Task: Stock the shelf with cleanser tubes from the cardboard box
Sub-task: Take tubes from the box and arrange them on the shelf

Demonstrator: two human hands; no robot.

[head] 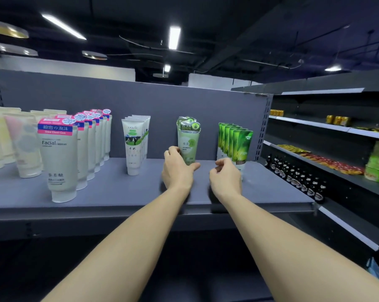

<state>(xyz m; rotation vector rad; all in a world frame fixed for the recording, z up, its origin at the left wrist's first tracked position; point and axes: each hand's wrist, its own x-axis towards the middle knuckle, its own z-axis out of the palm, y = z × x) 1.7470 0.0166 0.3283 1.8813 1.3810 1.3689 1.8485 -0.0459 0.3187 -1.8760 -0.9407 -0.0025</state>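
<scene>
A: Where is the tube?

B: The pale green tube [188, 142] stands upright, cap down, on the grey shelf [123, 190], at the front of a short row of like tubes, with at least one more right behind it. The left hand [177, 168] holds its lower part: fingers curl round the tube's left side and the thumb reaches across beneath it, near the cap.

A: And the other hand?

B: The right hand [225, 177] is just to the right, fingers loosely curled, holding nothing. It sits in front of the bright green tubes [238, 142], a row standing just beside it. I cannot tell whether it touches the front one.

A: What else is on the shelf?

B: To the left of the pale green row, with a gap between, stands a row of white tubes [134, 144] printed with a dark landscape band. Farther left is a long row of white tubes marked "Facial" [59, 158], with pink and blue tops, running from the front edge back to the rear panel. At the far left are cream tubes [24, 144], one with a pink patch.

A: Is the cardboard box there?

B: It does not show in this view.

A: And to the right?

B: A darker rack [328, 171] with dark bottles [297, 175] low down, green tubs [378, 164], red and yellow packets [328, 162] and yellow cans [336, 120] higher up.
</scene>
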